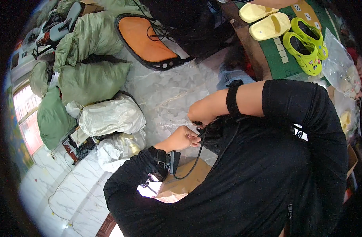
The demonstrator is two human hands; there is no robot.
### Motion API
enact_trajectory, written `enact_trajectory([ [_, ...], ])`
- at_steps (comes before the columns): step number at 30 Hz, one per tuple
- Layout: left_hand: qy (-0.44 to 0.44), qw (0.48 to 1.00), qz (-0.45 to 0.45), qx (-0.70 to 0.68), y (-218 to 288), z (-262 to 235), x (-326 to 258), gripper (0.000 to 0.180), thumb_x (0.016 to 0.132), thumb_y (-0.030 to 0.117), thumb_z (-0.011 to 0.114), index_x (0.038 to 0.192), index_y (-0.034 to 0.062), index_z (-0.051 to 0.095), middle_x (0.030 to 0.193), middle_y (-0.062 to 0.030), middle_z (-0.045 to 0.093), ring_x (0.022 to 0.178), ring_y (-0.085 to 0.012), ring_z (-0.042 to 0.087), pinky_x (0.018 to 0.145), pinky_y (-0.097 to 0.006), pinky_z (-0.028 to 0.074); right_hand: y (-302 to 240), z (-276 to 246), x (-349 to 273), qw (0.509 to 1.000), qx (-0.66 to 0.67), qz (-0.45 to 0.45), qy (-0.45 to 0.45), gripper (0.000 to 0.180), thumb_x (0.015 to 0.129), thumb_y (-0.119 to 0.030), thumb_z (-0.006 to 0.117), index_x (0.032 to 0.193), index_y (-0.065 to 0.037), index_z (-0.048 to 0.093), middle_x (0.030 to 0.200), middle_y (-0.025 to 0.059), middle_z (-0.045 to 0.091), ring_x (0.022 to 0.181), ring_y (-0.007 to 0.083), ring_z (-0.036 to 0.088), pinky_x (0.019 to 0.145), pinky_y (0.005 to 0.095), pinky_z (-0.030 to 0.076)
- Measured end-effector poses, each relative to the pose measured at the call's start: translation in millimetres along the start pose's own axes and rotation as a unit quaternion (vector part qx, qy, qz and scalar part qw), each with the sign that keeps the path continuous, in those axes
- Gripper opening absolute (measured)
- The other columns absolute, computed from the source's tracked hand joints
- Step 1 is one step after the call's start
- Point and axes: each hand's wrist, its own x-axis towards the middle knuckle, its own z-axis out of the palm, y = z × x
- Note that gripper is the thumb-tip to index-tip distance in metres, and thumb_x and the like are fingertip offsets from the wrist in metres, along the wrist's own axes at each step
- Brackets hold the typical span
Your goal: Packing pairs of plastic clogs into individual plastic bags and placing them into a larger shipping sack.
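Note:
My left hand [181, 138] is in the middle of the view, its fingers pinched together at the edge of a dark mesh piece [212, 143]. Just above it, my right hand [203, 110] curls its fingers down over the same dark material. What either hand grips is too small and dark to make out. A thin black cable [198, 157] loops past the left fingertips to a small black device [174, 162] strapped at my left wrist. A black strap [232, 100] circles my right forearm.
Green sacks [92, 81] and white bags [114, 115] crowd the left side. An orange panel with a black rim [147, 37] lies on the grey marble floor [157, 89]. Yellow slippers [270, 27] and lime clogs [303, 51] stand at upper right. A cardboard piece [191, 177] lies below my hands.

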Motion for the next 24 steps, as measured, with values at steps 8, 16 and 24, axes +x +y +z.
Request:
enact_trajectory([
  [8,-0.046,0.987,-0.057,0.143,26.6,12.5,11.4,0.020,0.080,0.011,0.063,0.089,-0.0063,0.064,0.079,-0.0066,0.065,0.076,-0.0121,0.061,0.070,-0.025,0.048,71.8,-67.4,-103.2,0.971,-0.052,0.121,0.201,0.035,0.075,-0.010,0.053,0.109,-0.010,0.059,0.100,0.0151,0.061,0.090,0.0330,0.059,0.076,0.0406,0.047],
  [16,-0.225,0.871,-0.295,-0.323,-71.6,-78.6,110.2,0.014,0.086,0.026,0.052,0.079,0.0141,0.054,0.064,0.0035,0.046,0.051,-0.0083,0.041,0.043,-0.027,0.034,115.2,34.5,-256.6,0.733,0.033,0.378,0.564,0.018,0.077,-0.014,0.056,0.093,-0.007,0.059,0.081,0.0166,0.061,0.081,0.0359,0.059,0.071,0.0441,0.047],
  [24,-0.216,0.938,-0.244,-0.120,-19.0,-212.5,202.6,0.021,0.089,0.031,0.048,0.099,0.0122,0.049,0.091,-0.0040,0.045,0.078,-0.0166,0.042,0.066,-0.032,0.034,130.4,106.5,-351.6,0.428,-0.144,0.536,0.713,0.033,0.077,-0.021,0.062,0.106,-0.007,0.055,0.098,0.0120,0.055,0.094,0.0310,0.054,0.077,0.0398,0.045],
])
